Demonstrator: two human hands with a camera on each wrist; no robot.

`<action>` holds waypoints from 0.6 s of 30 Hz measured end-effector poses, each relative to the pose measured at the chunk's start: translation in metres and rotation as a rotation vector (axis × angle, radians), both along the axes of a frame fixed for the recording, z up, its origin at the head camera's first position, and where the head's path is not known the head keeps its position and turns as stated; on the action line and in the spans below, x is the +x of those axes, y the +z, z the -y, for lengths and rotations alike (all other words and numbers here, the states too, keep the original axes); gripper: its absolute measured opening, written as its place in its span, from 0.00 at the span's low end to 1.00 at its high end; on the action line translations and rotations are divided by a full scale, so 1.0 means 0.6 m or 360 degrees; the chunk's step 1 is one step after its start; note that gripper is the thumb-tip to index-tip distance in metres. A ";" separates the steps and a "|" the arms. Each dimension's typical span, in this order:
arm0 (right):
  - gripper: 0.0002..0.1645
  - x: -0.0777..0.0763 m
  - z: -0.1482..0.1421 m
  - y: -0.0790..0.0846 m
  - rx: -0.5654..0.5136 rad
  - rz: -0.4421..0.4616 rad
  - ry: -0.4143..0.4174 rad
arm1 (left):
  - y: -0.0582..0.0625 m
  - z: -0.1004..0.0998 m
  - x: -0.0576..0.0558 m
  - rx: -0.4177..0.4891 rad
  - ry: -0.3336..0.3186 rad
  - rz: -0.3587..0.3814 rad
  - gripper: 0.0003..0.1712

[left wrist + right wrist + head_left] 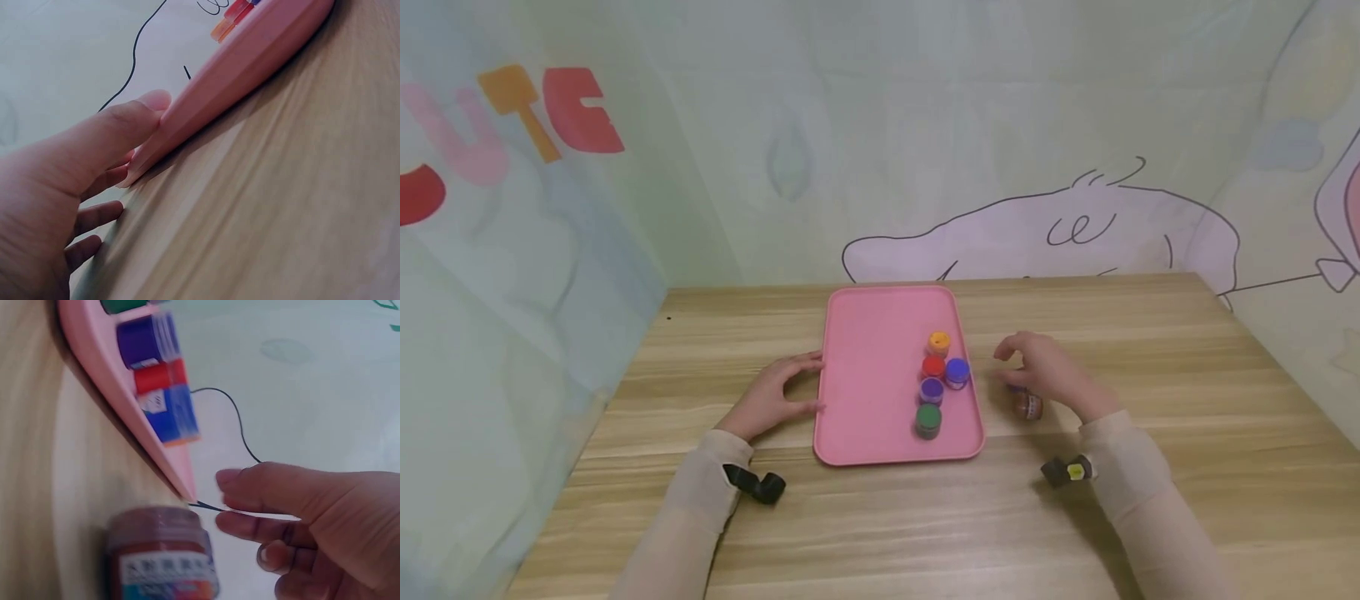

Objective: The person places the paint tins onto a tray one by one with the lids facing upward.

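Observation:
A pink tray (872, 375) lies on the table, and my left hand (767, 396) touches its left rim, thumb and fingers spread apart. In the left wrist view the thumb (134, 119) meets the tray's side wall. Toward the tray's right side stand small paint jars: yellow-orange (938, 342), red (933, 367), blue (957, 373), purple (931, 392) and green (928, 421). Right of the tray, my right hand (1048, 371) hovers with loosely bent fingers, holding nothing. A brown paint jar (162, 556) stands on the table below it; a bluish jar (1017, 387) beside that is mostly hidden.
The wooden table (880, 533) reaches back to a printed cloth backdrop (880, 150) with cartoon drawings and letters. Each wrist wears a small black camera, one on the left (756, 483) and one on the right (1066, 471).

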State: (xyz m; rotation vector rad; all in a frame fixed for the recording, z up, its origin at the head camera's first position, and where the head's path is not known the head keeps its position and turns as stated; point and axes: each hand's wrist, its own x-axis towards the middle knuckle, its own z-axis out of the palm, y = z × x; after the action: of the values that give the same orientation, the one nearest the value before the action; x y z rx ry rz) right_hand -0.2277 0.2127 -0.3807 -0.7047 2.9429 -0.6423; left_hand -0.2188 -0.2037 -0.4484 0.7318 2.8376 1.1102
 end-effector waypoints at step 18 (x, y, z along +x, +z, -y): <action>0.13 0.004 -0.037 0.013 0.0128 0.0068 0.0051 | -0.001 0.000 -0.001 0.0000 0.0006 0.0014 0.38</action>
State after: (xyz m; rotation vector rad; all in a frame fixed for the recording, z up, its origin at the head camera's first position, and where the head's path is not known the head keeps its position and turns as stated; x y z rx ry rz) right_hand -0.2255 0.2349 -0.3729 -0.7196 2.8939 -0.5260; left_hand -0.2196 -0.2036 -0.4488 0.7201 2.8329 1.1115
